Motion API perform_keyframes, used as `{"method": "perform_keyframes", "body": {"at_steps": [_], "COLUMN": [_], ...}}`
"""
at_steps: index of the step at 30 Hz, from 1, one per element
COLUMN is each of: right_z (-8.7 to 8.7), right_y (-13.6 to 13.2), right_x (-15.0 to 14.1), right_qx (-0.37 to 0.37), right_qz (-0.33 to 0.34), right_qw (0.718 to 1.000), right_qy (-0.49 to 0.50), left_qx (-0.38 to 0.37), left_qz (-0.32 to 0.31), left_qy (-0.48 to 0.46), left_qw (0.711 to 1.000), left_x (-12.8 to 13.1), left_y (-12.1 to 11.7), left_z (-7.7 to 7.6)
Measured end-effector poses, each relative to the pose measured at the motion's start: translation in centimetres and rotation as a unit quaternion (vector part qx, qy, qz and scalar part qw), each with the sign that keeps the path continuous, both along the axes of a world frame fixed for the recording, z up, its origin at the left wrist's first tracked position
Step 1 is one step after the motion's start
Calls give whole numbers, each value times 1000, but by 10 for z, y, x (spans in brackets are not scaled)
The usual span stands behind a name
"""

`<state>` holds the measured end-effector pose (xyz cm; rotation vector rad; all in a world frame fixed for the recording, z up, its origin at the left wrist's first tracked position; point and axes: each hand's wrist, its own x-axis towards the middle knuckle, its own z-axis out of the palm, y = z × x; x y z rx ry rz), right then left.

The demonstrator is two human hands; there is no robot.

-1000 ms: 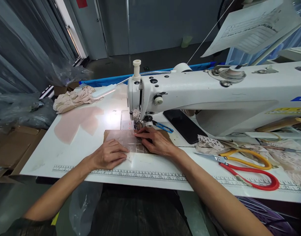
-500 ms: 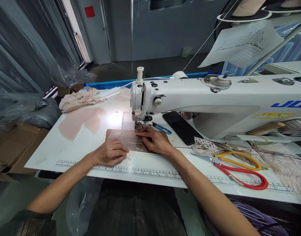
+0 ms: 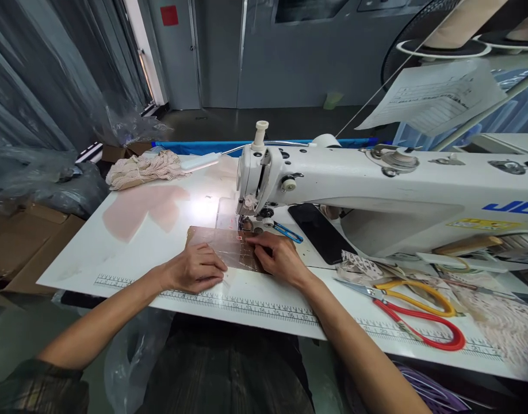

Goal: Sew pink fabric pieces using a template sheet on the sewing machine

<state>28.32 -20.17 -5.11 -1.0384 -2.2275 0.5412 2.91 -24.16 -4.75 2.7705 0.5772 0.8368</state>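
A sheer pale pink fabric piece (image 3: 223,241) lies over a brown flat sheet (image 3: 252,261) in front of the sewing machine's presser foot (image 3: 243,223). On the near left part of the fabric rests my left hand (image 3: 197,268), its fingers curled together over the edge, with a clear scrap showing under the fingertips. My right hand (image 3: 278,256) lies on the right side of the sheet. Its index finger reaches toward the presser foot, apart from the thumb, and touches the fabric. Just behind that hand lie blue thread snips (image 3: 289,233).
Right of the machine head lies a black phone (image 3: 322,233). Scissors (image 3: 413,305) with yellow and red handles are near lace pieces (image 3: 490,322). Cut pink fabric (image 3: 128,213) and a lace bundle (image 3: 145,169) are at left. A ruler strip (image 3: 251,306) runs along the front edge.
The view has shifted slightly. My right hand has slid a little toward me and right, away from the presser foot, uncovering a small reddish mark. My left hand stays nearly in place.
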Motion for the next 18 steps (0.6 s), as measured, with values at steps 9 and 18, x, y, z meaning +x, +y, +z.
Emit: {"method": "perform_keyframes", "body": {"at_steps": [9,18], "right_z": [0,0], "right_y": [-8,-9], "right_x": [1,1], "right_qx": [81,79], "right_qz": [122,112], "right_qw": [985,987], "right_qy": [-89,-81], "left_qx": [27,84], "left_qz": [-6,98], "left_qy": [-19,-54], "left_qw": [999,990], "left_x": [0,10], "left_y": [-2,33], "left_z": [2,15]}}
